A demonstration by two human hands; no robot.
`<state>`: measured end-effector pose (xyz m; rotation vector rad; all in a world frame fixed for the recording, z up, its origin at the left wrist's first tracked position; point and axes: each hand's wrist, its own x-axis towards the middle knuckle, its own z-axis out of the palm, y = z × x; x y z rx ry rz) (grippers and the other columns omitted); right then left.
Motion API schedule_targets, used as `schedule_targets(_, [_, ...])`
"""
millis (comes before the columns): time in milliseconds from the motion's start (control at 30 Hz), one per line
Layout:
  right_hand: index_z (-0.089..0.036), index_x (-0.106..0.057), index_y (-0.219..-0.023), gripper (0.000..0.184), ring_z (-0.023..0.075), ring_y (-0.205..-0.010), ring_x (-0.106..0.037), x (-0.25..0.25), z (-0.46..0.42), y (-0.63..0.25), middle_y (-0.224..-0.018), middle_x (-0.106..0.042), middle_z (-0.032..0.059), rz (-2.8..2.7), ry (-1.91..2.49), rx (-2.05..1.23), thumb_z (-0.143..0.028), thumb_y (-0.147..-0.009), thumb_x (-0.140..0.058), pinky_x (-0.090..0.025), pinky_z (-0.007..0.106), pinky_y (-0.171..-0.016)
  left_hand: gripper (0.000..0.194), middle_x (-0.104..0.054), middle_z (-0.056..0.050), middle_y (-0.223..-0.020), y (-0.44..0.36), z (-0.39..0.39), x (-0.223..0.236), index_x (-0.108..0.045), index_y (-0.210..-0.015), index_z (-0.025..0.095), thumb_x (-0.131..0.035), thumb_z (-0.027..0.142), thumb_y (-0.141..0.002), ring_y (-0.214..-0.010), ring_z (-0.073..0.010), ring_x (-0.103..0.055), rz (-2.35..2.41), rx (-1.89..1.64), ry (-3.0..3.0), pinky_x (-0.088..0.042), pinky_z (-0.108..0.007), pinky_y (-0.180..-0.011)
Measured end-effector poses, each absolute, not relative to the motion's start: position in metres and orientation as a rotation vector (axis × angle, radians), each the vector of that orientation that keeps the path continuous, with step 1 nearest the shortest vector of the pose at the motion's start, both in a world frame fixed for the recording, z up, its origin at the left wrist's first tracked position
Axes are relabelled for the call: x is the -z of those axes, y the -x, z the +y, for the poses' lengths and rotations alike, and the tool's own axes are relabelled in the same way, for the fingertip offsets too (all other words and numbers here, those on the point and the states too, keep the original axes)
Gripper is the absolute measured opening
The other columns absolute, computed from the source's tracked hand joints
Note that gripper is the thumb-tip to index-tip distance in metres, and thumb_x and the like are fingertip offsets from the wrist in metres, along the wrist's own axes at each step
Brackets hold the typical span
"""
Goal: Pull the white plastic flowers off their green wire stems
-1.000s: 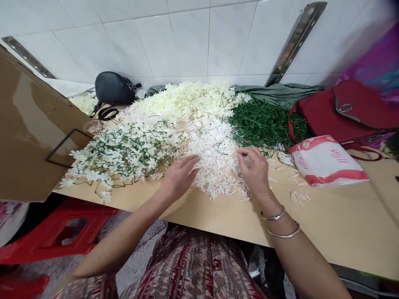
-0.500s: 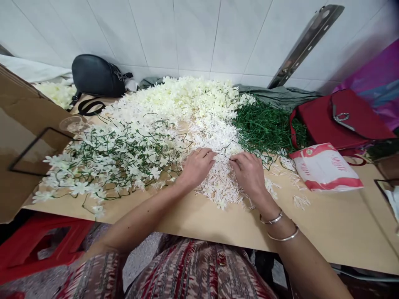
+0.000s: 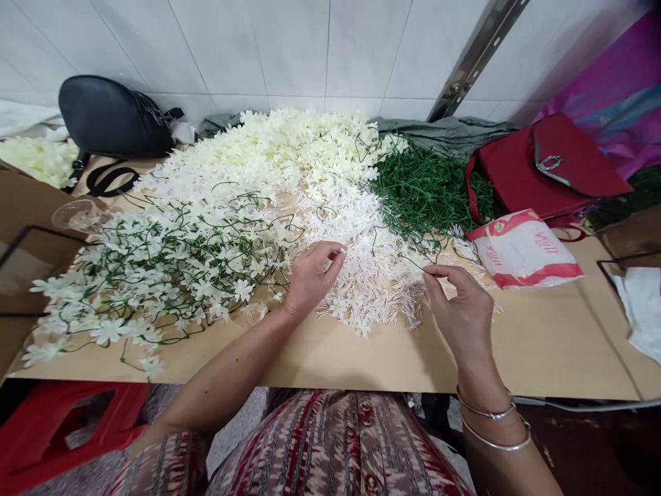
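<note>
My right hand [image 3: 462,306] pinches the end of a thin dark green artificial stem [image 3: 413,264] between thumb and forefinger, above the right side of the white pile. Over that pile's left side is my left hand [image 3: 314,277], thumb and forefinger pressed together; a tiny pale bit shows at the tips, too small to name. Between and below the hands spreads a heap of thin white artificial stamens [image 3: 372,275]. Left of my left hand lie white artificial flowers on green stems [image 3: 196,255]. Loose cream petals [image 3: 310,141] are heaped at the back.
Green plastic stems [image 3: 431,189] are piled at the right, before a red bag [image 3: 558,165]. A pink and white packet [image 3: 524,249] lies nearby. A black bag [image 3: 116,117] and clear cup [image 3: 77,215] stand left, near a cardboard box [image 3: 36,207]. Tiled wall [image 3: 294,48] behind.
My hands have moved apart, the right one going right and toward me with a green stem now showing in its fingers. The camera view has shifted slightly.
</note>
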<state>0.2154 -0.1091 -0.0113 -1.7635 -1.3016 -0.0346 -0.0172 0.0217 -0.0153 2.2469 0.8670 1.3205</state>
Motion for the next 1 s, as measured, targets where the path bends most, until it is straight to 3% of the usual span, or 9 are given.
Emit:
schedule_targets(233, [-0.023, -0.077, -0.095, 0.012, 0.0226, -0.091, -0.074, -0.003, -0.114, -0.209, -0.094, -0.078, 0.0059, -1.284, 1.728, -0.07, -0.029, -0.093, -0.067, -0.057, 0.04, -0.086, 0.017, -0.074, -0.003, -0.082, 0.018, 0.021, 0.014, -0.066, -0.09, 0.018, -0.062, 0.029, -0.102, -0.071, -0.0112, -0.066, 0.836, -1.347, -2.269, -0.05, -0.023, -0.069])
schedule_targets(367, [-0.024, -0.078, -0.096, 0.01, 0.021, -0.093, -0.073, -0.009, -0.115, -0.203, -0.095, -0.077, 0.0045, -1.292, 1.686, -0.134, -0.026, -0.093, -0.068, -0.057, 0.039, -0.088, 0.021, -0.074, -0.001, -0.078, 0.018, 0.022, 0.014, -0.069, -0.089, 0.019, -0.063, 0.034, -0.102, -0.07, -0.0113, -0.067, 0.68, -1.13, -2.38, -0.051, -0.024, -0.069])
schedule_targets(500, [-0.024, -0.076, -0.095, 0.007, 0.0202, -0.09, -0.072, -0.013, -0.114, -0.199, -0.092, -0.077, 0.0029, -1.219, 1.706, -0.177, -0.026, -0.091, -0.072, -0.057, 0.038, -0.086, 0.017, -0.079, -0.004, -0.097, 0.02, 0.018, 0.009, -0.071, -0.11, 0.021, -0.062, 0.033, -0.103, -0.087, -0.0146, -0.074, 0.365, -0.872, -2.503, -0.056, -0.029, -0.082])
schedule_targets(667, [-0.024, -0.073, -0.088, 0.004, 0.0182, -0.083, -0.072, -0.018, -0.108, -0.179, -0.086, -0.076, 0.0009, -1.299, 1.673, -0.294, -0.025, -0.092, -0.072, -0.057, 0.034, -0.079, 0.05, -0.074, -0.012, -0.119, 0.021, 0.011, 0.004, -0.066, -0.127, 0.02, -0.071, 0.055, -0.092, -0.112, -0.0241, -0.072, 0.334, -0.841, -2.495, -0.059, -0.038, -0.095])
schedule_targets(733, [-0.025, -0.074, -0.091, 0.003, 0.0175, -0.085, -0.072, -0.022, -0.104, -0.167, -0.089, -0.077, 0.0006, -1.385, 1.583, -0.396, -0.025, -0.093, -0.071, -0.058, 0.033, -0.08, 0.037, -0.075, -0.012, -0.121, 0.02, 0.009, 0.006, -0.066, -0.128, 0.02, -0.068, 0.044, -0.098, -0.114, -0.0218, -0.072, 0.372, -0.908, -2.476, -0.06, -0.036, -0.097])
schedule_targets(833, [-0.025, -0.074, -0.096, 0.004, 0.0167, -0.087, -0.073, -0.024, -0.097, -0.155, -0.092, -0.079, 0.0002, -1.428, 1.485, -0.511, -0.025, -0.094, -0.071, -0.058, 0.032, -0.083, 0.02, -0.079, -0.006, -0.108, 0.019, 0.009, 0.01, -0.068, -0.121, 0.021, -0.063, 0.024, -0.102, -0.099, -0.0149, -0.076, 0.402, -1.038, -2.443, -0.061, -0.029, -0.088])
schedule_targets(1000, [-0.024, -0.072, -0.107, 0.015, 0.02, -0.089, -0.071, -0.009, -0.081, -0.166, -0.098, -0.077, 0.0038, -1.41, 1.591, -0.454, -0.033, -0.095, -0.07, -0.057, 0.036, -0.082, 0.014, -0.079, -0.005, -0.099, 0.022, 0.012, 0.008, -0.072, -0.111, 0.02, -0.067, 0.016, -0.098, -0.092, -0.0129, -0.075, 0.542, -1.213, -2.318, -0.062, -0.026, -0.083])
